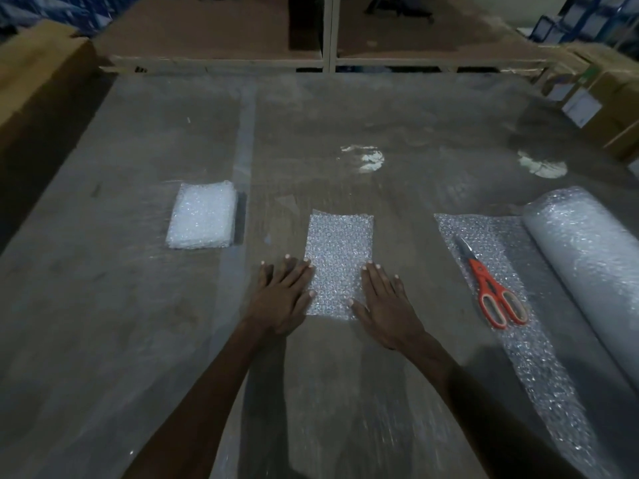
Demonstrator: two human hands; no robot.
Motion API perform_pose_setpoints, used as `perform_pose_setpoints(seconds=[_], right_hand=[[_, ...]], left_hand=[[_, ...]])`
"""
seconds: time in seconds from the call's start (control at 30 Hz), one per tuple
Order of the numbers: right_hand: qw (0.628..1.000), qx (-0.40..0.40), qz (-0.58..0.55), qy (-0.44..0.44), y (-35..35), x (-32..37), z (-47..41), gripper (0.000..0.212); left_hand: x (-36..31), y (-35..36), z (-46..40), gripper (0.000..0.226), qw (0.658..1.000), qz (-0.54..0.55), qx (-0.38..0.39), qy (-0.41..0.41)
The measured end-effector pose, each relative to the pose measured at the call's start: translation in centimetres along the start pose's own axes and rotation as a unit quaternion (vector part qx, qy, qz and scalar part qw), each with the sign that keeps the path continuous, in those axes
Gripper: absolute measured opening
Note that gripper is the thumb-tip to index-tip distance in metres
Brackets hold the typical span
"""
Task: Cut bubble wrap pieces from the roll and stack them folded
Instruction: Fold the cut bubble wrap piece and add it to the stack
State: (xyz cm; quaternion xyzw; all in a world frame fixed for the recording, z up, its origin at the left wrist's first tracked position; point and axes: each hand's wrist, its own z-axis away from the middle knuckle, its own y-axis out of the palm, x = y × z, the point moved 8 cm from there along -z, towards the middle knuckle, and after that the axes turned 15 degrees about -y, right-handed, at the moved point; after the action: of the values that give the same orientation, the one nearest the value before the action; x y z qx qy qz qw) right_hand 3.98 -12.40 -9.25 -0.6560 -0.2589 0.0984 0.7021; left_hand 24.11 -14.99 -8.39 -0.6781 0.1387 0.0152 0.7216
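A cut bubble wrap piece point(339, 257) lies flat in the middle of the table point(103, 305). My left hand point(281, 297) lies flat with straight fingers at the piece's left edge. On its right edge my right hand point(385, 305) lies flat the same way. A stack of folded pieces point(202, 216) sits to the left. The bubble wrap roll point(587, 261) lies at the right, with an unrolled sheet point(491, 236) spread beside it. Orange-handled scissors point(491, 288) rest on that sheet, touched by neither hand.
Clear plastic film covers the table. Cardboard boxes point(605, 98) stand at the far right and one point(31, 74) at the far left. A wooden shelf unit point(328, 60) runs along the table's far edge.
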Motion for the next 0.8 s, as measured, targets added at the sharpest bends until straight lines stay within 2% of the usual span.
perform_pose_setpoints(seconds=[0.07,0.1,0.2,0.23,0.4,0.5,0.6,0.7,0.8], right_hand=[[0.999,-0.014,-0.039,-0.003,-0.9,0.5,0.2,0.093],[0.998,-0.039,-0.051,-0.017,-1.5,1.0,0.3,0.085],[0.979,-0.163,-0.044,-0.118,-3.5,3.0,1.3,0.043],[0.973,-0.176,-0.042,-0.141,-3.7,3.5,1.6,0.034],[0.980,-0.125,-0.030,-0.151,-2.7,4.0,1.3,0.013],[0.986,-0.105,-0.038,-0.126,-2.5,3.8,1.0,0.018],[0.988,-0.091,-0.093,-0.077,-3.0,3.0,1.1,0.020],[0.978,-0.119,-0.170,-0.017,-3.9,1.3,1.5,0.017],[0.936,-0.147,-0.315,0.057,-4.3,-0.5,1.2,0.021]], left_hand=[[0.0,-0.2,0.1,0.068,1.000,0.003,0.001,0.001],[-0.1,-0.3,0.2,0.069,1.000,0.003,0.001,0.003],[-0.1,-0.3,0.2,0.071,1.000,0.002,-0.004,0.008],[-0.1,-0.3,0.2,0.071,1.000,0.004,-0.005,0.009],[-0.1,-0.7,0.0,0.079,0.999,0.046,0.002,0.006],[-0.1,-1.7,0.1,0.076,0.992,0.129,-0.007,0.002],[0.0,-2.8,1.0,0.064,0.962,0.273,0.005,-0.013],[0.1,-3.2,1.9,0.033,0.917,0.395,0.045,-0.035],[0.0,-3.0,1.6,0.007,0.871,0.483,0.063,-0.054]])
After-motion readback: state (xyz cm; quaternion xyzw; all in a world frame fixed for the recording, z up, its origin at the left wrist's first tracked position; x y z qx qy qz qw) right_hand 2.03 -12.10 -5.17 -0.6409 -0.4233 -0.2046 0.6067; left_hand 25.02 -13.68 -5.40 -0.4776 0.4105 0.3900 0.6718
